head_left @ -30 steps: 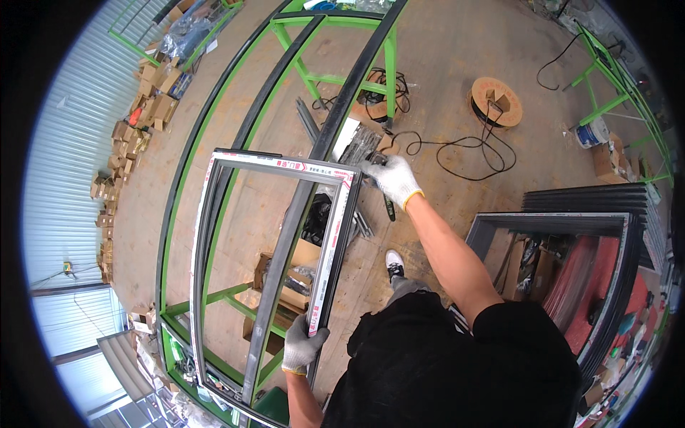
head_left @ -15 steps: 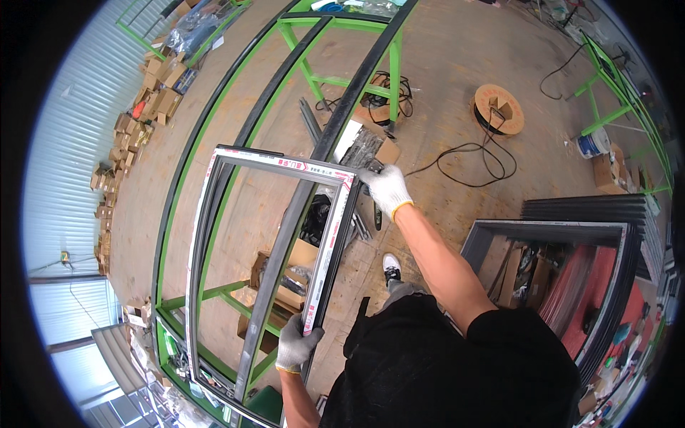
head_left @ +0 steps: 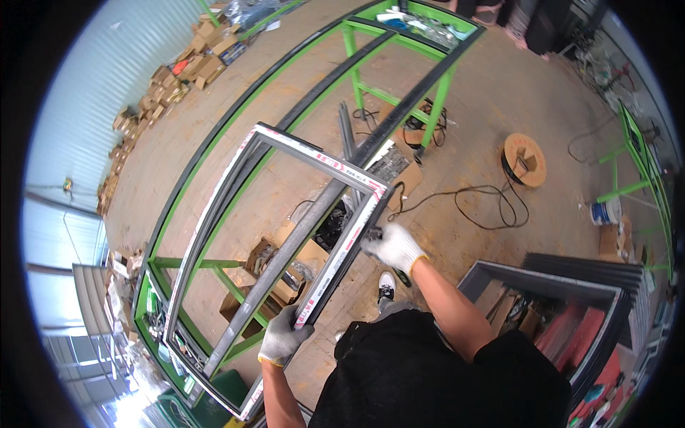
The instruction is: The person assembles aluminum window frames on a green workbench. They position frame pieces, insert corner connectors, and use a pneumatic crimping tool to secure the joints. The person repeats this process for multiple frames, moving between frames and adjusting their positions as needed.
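I hold a rectangular grey metal window frame [head_left: 235, 207] with white and red protective film on its edges, above a long green steel work stand [head_left: 357, 64]. My left hand [head_left: 284, 337], in a white glove, grips the frame's near side rail low down. My right hand [head_left: 394, 247], also gloved, grips the same rail higher up, just below the frame's top right corner. A long dark profile bar [head_left: 314, 214] lies along the stand and passes under the frame.
Cardboard boxes [head_left: 285, 271] sit on the floor beneath the stand, and more are piled along the wall [head_left: 171, 71]. A cable spool [head_left: 524, 158] and black cable [head_left: 485, 203] lie on the floor to the right. Grey frames [head_left: 571, 285] lean at lower right. A second green stand [head_left: 642, 164] is at far right.
My right hand has slid down from the frame's top right corner along the side rail. The frame has shifted closer to me.
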The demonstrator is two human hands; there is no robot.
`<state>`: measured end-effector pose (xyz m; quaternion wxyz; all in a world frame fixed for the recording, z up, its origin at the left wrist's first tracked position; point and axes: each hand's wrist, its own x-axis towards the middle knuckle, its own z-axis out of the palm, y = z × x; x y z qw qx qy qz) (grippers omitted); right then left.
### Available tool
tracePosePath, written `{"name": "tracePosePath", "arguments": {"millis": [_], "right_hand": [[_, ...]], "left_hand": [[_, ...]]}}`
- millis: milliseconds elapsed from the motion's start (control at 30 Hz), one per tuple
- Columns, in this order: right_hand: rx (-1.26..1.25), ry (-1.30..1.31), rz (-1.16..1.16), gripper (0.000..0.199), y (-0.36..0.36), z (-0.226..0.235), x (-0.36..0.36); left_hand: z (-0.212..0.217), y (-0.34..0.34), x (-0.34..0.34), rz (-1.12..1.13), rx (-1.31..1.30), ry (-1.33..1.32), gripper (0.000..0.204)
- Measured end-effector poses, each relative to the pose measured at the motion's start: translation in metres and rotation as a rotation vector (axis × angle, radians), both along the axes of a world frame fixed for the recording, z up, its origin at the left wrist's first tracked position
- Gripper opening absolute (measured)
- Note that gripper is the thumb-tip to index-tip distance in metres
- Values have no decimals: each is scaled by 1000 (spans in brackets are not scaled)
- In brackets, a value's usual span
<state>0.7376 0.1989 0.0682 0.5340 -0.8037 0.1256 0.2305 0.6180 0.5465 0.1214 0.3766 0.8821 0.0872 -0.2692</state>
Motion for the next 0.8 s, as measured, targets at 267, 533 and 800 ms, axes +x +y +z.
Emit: {"name": "tracePosePath", "arguments": {"millis": [267, 533, 800], "right_hand": [[-418, -623, 514, 45, -13, 53, 60], [-745, -348, 907, 37, -12, 64, 61], [-705, -159, 819, 38, -25, 89, -40]], "left_hand": [[-3, 22, -109, 822, 308, -363, 26], [-79, -4, -157, 1428, -820, 45, 59], [-81, -1, -72, 1188, -707, -177, 46]]}}
